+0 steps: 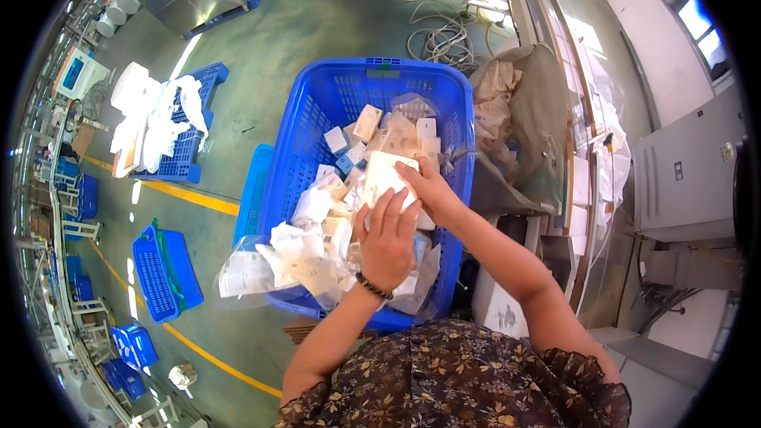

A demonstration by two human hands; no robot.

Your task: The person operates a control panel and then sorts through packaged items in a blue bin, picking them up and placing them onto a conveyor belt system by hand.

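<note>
Right grip [433,192] holds a cream pack [382,177] mid-frame, its underside hidden; left grip [386,247] covers its lower end, whether clasping I can't tell.

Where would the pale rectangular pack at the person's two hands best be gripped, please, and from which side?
Probably by its opposite long edges, coming from above: the pale pack turns a broad, flat face upward, while other packages in the blue basket crowd around it.
</note>
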